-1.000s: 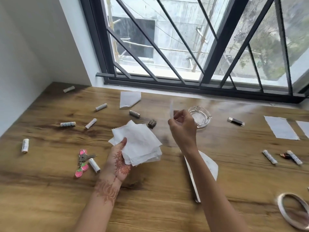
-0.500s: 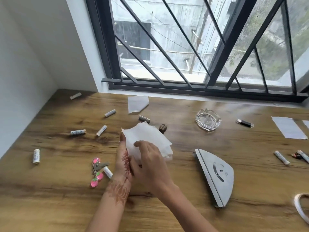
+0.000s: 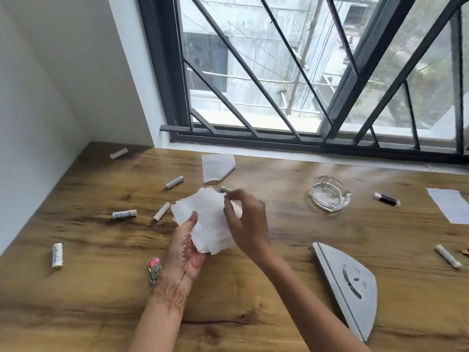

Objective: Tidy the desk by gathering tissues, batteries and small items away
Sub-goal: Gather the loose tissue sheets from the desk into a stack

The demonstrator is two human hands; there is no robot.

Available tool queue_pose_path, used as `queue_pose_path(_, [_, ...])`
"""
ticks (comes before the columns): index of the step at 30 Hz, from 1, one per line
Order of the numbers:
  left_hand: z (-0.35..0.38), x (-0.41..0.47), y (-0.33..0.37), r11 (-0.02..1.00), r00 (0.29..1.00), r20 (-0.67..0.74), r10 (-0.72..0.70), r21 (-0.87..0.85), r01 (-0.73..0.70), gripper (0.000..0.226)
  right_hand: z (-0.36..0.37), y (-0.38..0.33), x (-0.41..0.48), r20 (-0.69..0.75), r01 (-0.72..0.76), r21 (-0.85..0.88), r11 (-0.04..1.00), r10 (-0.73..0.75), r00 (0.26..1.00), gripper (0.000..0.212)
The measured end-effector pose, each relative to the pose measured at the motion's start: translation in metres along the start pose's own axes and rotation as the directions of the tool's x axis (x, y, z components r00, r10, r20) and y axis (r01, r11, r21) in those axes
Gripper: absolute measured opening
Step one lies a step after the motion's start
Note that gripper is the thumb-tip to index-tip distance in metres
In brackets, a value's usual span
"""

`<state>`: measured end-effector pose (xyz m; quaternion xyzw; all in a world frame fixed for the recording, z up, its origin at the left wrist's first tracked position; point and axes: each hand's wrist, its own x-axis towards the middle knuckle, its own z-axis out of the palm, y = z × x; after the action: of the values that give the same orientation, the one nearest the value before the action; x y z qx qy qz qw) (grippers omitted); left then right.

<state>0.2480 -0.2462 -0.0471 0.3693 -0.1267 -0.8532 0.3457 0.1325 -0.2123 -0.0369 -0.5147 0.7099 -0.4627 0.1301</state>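
Tissue stack (image 3: 208,221) left of ashtray (image 3: 314,196), held above surface (image 3: 253,306). Light, limp, plies slide.
Your left hand (image 3: 187,252) grips near corner under thumb; pinch whole thickness.
Right hand (image 3: 248,224) curled at stack's far edge by battery (image 3: 226,190); cannot tell grasp.

Keys (image 3: 154,269) mostly hidden behind left hand (image 3: 189,252); I can't identify the thing (image 3: 465,251) cut off at right edge.

ashtray (image 3: 329,197) — right of tissues (image 3: 210,224)
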Motion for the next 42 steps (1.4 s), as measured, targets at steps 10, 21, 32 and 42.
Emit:
queue_pose_path(10, [-0.003,0.016,0.023,0.993,0.995,-0.010,0.102,-0.052,-0.103,0.022,0.040,0.075,0.146,0.019,-0.518,-0.054,0.854,0.519,0.854,0.040])
queue_pose_path(21, [-0.007,0.034,0.027,0.993,0.995,-0.053,0.088,-0.074,-0.091,0.021,0.060,0.079,0.174,0.049,-0.598,0.030,0.801,0.597,0.801,0.011])
queue_pose_path(32, [-0.003,0.009,0.017,0.998,0.999,0.021,0.045,-0.054,-0.043,0.022,-0.010,0.016,0.068,-0.364,0.184,0.063,0.981,-0.149,0.920,0.017])
queue_pose_path(42, [0.005,-0.014,-0.016,0.989,0.973,0.208,-0.101,-0.080,0.120,0.052,-0.022,0.036,-0.045,0.272,0.680,-0.380,0.627,-0.627,0.730,0.015])
